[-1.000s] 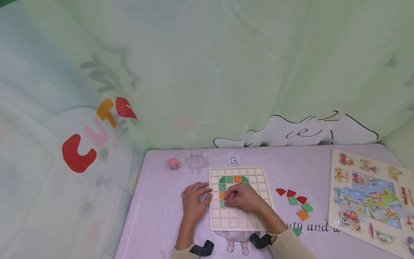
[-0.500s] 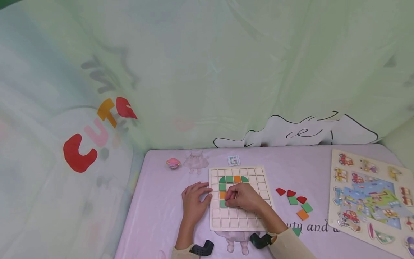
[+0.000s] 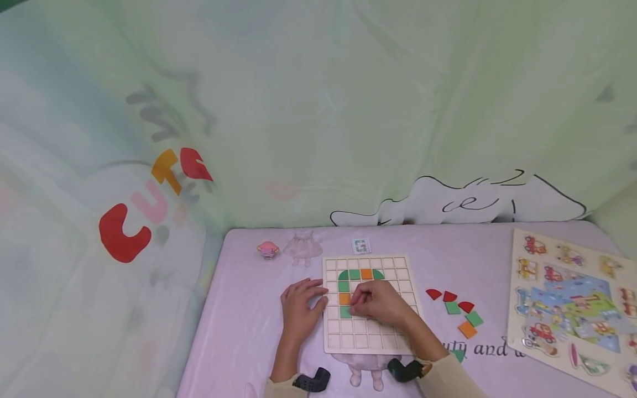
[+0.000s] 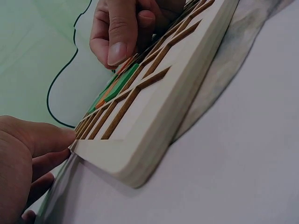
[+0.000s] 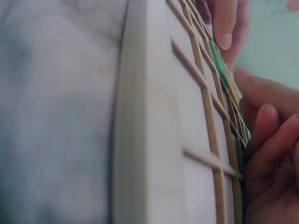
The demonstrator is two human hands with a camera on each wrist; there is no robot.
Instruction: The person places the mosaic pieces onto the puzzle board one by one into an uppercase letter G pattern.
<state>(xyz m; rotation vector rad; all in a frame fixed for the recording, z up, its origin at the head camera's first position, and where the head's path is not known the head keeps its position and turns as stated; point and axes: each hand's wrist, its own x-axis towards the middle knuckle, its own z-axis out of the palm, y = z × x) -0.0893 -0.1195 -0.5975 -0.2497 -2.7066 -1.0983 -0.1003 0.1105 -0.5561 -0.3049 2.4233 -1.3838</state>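
Observation:
A wooden grid board (image 3: 360, 344) lies on the table, its squares partly filled with green and orange tiles. My left hand (image 3: 301, 307) rests at the board's left edge with loosely extended fingers; in the left wrist view its thumb (image 4: 56, 140) touches the rim. My right hand (image 3: 380, 304) is over the middle of the board, fingers curled in, tips right beside the lowest green tile (image 3: 345, 313). Above that sits an orange tile (image 3: 344, 299), then another green tile (image 3: 344, 286). No piece shows between the curled fingers of the right hand (image 5: 275, 158) in the right wrist view.
Right of the board lie red quarter-round pieces (image 3: 449, 297), green squares (image 3: 474, 319) and an orange square (image 3: 467, 330). A picture puzzle board (image 3: 567, 260) is at far right. Behind the grid board are a small pattern card (image 3: 361, 246) and a pink toy (image 3: 267, 250).
My right hand's fingertips have shifted slightly right from the lowest green tile, showing more of it. The left hand stays at the board's edge.

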